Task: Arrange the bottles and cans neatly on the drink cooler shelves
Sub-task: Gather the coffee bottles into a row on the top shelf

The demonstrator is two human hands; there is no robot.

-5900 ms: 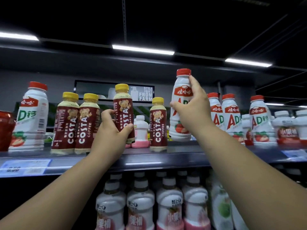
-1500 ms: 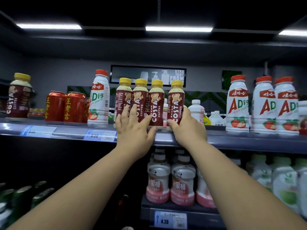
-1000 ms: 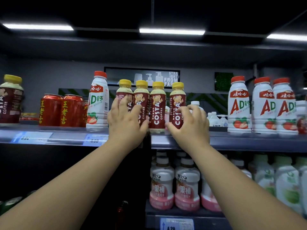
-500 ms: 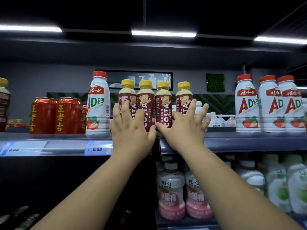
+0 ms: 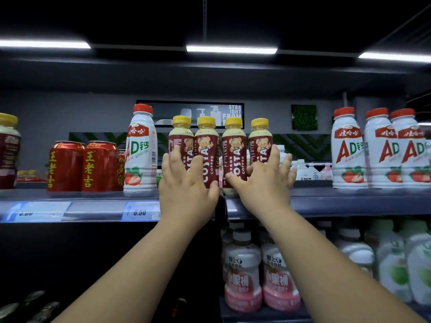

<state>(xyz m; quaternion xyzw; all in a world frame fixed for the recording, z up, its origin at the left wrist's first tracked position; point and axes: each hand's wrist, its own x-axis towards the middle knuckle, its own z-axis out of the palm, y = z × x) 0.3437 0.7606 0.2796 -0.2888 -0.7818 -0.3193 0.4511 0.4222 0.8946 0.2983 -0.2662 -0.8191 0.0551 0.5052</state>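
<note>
Several Costa coffee bottles (image 5: 234, 145) with yellow caps stand in a tight row at the front of the upper shelf (image 5: 338, 202). My left hand (image 5: 186, 187) lies with straight fingers against the fronts of the two left bottles. My right hand (image 5: 265, 180) presses spread fingers against the two right ones. A white AD milk bottle (image 5: 140, 155) with a red cap stands just left of the row. Neither hand grips a bottle.
Red cans (image 5: 82, 166) stand left of the single AD bottle, and another Costa bottle (image 5: 8, 150) is at the far left edge. Three AD bottles (image 5: 382, 150) stand at the right. Small white bottles (image 5: 307, 170) sit behind. The lower shelf holds pink-and-white bottles (image 5: 261, 273).
Both hands opened from the bottles' bases and now lie flat, higher on the fronts of the four Costa bottles. The view drifted left, so the shelf contents sit further right.
</note>
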